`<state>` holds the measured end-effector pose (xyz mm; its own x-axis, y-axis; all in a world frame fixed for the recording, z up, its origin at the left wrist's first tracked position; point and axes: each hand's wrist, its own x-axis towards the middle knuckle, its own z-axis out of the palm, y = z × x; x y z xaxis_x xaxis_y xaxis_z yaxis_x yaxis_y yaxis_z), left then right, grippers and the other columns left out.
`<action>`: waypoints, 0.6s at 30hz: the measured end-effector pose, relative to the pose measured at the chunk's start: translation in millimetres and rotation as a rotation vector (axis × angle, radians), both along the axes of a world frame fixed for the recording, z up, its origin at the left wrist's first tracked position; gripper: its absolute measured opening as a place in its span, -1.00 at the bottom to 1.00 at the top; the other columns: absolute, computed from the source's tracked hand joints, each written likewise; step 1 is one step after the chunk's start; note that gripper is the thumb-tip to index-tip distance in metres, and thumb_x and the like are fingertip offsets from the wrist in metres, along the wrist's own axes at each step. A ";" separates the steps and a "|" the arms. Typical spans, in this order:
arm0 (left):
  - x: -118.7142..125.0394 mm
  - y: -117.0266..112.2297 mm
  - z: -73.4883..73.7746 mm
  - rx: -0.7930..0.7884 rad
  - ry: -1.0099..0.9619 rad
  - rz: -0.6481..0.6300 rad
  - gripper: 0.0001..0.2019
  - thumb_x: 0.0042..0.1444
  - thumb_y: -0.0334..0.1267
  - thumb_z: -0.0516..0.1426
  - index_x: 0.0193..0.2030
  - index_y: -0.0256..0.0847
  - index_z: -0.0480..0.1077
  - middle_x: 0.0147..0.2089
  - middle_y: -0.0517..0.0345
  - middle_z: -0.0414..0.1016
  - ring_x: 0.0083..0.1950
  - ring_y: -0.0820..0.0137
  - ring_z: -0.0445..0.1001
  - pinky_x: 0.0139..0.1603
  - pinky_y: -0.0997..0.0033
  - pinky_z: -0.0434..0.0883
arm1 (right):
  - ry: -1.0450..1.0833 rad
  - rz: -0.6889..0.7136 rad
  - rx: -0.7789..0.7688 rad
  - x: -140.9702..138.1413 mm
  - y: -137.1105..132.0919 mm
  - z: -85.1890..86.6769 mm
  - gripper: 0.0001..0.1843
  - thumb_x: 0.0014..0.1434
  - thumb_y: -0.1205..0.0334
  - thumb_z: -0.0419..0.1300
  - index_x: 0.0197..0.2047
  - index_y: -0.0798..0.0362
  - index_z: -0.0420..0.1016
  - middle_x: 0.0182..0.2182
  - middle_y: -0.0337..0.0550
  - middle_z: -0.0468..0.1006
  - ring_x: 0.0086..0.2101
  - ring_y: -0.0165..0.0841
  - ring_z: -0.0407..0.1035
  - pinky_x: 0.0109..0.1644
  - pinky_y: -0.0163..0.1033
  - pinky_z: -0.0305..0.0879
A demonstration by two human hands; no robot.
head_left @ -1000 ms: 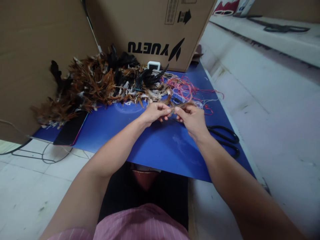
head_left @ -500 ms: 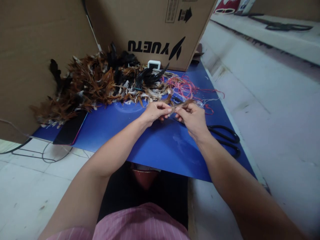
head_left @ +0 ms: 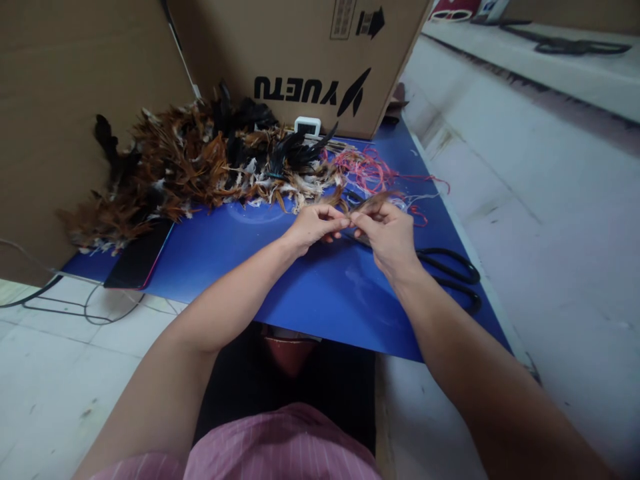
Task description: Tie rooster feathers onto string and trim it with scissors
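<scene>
Both hands meet over the blue mat (head_left: 310, 293). My left hand (head_left: 313, 227) pinches the stem end of a small bunch of brown feathers (head_left: 376, 199). My right hand (head_left: 387, 233) is closed on the same bunch, fingers curled round it just right of the left fingertips. The feather tips stick out above the right hand. A big heap of brown, black and white feathers (head_left: 200, 160) lies along the mat's far side. Tangled red string (head_left: 367, 170) lies just beyond my hands.
Black scissors (head_left: 450, 273) lie on the mat right of my right wrist. A dark phone (head_left: 140, 257) rests at the mat's left edge, with cables (head_left: 75, 307) on the floor. A cardboard box (head_left: 300, 60) marked YUETU stands behind, a small white device (head_left: 307, 125) against it.
The hands have stayed together in nearly the same place; the feather bunch's tips have lifted a little above the right hand. The view has shifted slightly.
</scene>
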<state>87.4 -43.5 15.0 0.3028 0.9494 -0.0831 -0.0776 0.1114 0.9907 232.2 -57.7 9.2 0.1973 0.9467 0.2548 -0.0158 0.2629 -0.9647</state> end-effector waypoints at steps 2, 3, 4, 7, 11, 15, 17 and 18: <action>-0.1 -0.4 0.7 0.015 0.013 -0.008 -0.82 -0.01 -0.36 0.35 -0.41 -0.35 0.42 -0.58 0.28 0.44 -0.57 0.63 0.38 -0.54 0.62 0.29 | -0.006 -0.007 0.008 -0.3 0.0 0.4 -0.79 -0.20 0.28 0.39 -0.52 0.03 0.41 -0.56 -0.31 0.50 -0.59 -0.49 0.31 -0.53 -0.32 0.29; 0.0 -0.7 1.1 0.021 0.019 -0.011 -0.83 -0.01 -0.36 0.34 -0.41 -0.35 0.42 -0.58 0.28 0.44 -0.58 0.63 0.38 -0.54 0.63 0.29 | -0.010 -0.013 0.008 -0.3 0.1 0.3 -0.79 -0.20 0.28 0.39 -0.53 0.03 0.41 -0.57 -0.31 0.50 -0.59 -0.48 0.31 -0.54 -0.32 0.27; 0.2 -1.2 1.5 0.026 0.024 -0.014 -0.83 0.00 -0.37 0.34 -0.41 -0.35 0.42 -0.59 0.28 0.44 -0.58 0.63 0.38 -0.54 0.63 0.29 | -0.015 -0.022 0.007 -0.2 0.4 0.1 -0.79 -0.20 0.29 0.39 -0.53 0.03 0.41 -0.58 -0.31 0.49 -0.59 -0.48 0.31 -0.55 -0.32 0.25; 1.5 -3.0 2.7 0.032 0.038 -0.023 -0.85 0.03 -0.42 0.30 -0.44 -0.35 0.40 -0.61 0.28 0.42 -0.60 0.63 0.37 -0.56 0.63 0.28 | -0.039 -0.054 0.000 0.4 1.1 -0.7 -0.78 -0.19 0.33 0.39 -0.54 0.03 0.39 -0.61 -0.32 0.46 -0.61 -0.48 0.27 -0.56 -0.33 0.21; 0.8 -3.8 4.3 0.027 0.039 -0.047 -0.84 0.01 -0.43 0.31 -0.45 -0.36 0.39 -0.60 0.29 0.42 -0.61 0.64 0.37 -0.57 0.64 0.28 | -0.055 -0.048 0.006 1.7 0.9 -0.4 -0.79 -0.19 0.34 0.38 -0.54 0.03 0.38 -0.63 -0.33 0.43 -0.62 -0.49 0.25 -0.55 -0.32 0.19; -5.7 -1.3 7.2 -0.002 0.034 -0.116 -0.82 0.02 -0.33 0.33 -0.42 -0.36 0.42 -0.54 0.25 0.46 -0.59 0.64 0.39 -0.58 0.64 0.28 | -0.037 -0.014 0.025 2.6 0.1 1.3 -0.77 -0.19 0.31 0.39 -0.52 0.03 0.38 -0.61 -0.34 0.45 -0.59 -0.47 0.30 -0.53 -0.32 0.22; -9.7 0.2 8.9 -0.020 0.048 -0.165 -0.79 0.01 -0.29 0.34 -0.42 -0.36 0.43 -0.49 0.22 0.50 -0.58 0.64 0.40 -0.58 0.64 0.28 | -0.040 0.010 0.037 2.7 -0.3 1.8 -0.75 -0.18 0.28 0.40 -0.51 0.02 0.37 -0.61 -0.34 0.44 -0.59 -0.47 0.31 -0.53 -0.32 0.23; -11.5 0.7 9.5 -0.026 0.057 -0.190 -0.78 0.00 -0.27 0.35 -0.42 -0.36 0.43 -0.48 0.20 0.51 -0.58 0.63 0.40 -0.58 0.63 0.28 | -0.043 0.025 0.039 2.6 -0.6 2.0 -0.75 -0.18 0.27 0.40 -0.51 0.02 0.36 -0.61 -0.34 0.44 -0.59 -0.47 0.31 -0.53 -0.32 0.24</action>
<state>76.0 -42.8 24.5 0.4700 0.8732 -0.1290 0.0038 0.1442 0.9895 234.8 -58.3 11.2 0.1618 0.9402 0.2997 0.0189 0.3007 -0.9535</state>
